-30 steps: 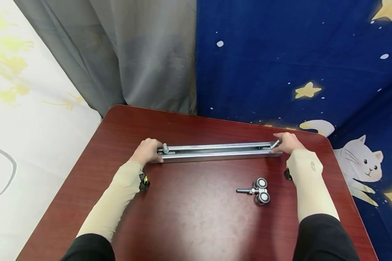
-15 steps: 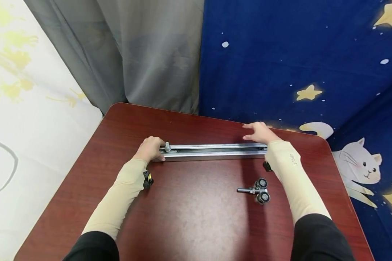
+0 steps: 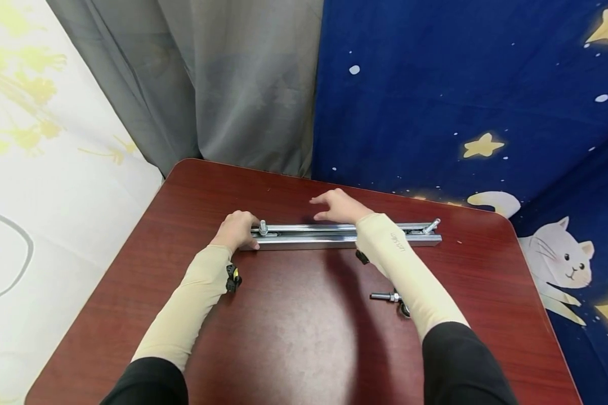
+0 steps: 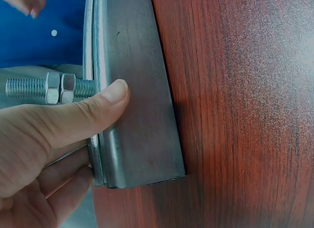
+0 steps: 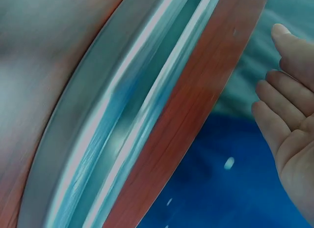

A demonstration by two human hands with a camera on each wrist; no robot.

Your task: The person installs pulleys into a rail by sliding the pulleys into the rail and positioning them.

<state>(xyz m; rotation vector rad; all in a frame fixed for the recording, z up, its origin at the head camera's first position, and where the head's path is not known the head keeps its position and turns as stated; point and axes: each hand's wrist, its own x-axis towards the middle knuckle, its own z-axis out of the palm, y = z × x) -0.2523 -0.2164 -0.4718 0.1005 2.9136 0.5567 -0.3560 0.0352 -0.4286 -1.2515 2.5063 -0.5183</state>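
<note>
A metal channel rail lies across the table, its slot facing up. My left hand grips its left end; in the left wrist view the thumb presses the side wall while the other fingers go behind. Beside that thumb a threaded bolt with two nuts sticks out of the slot. Another bolt leans in the slot near the right end. My right hand hovers above the middle of the rail, holding nothing, its fingers loosely extended in the right wrist view.
A roller trolley with a threaded stem lies in front of the rail, partly hidden by the right forearm. The dark red table ends at the back against a grey curtain and a blue star-patterned curtain.
My right hand has let go of the rail's right end and moved left above it to the middle, uncovering the right bolt. My left hand keeps its grip on the left end.
</note>
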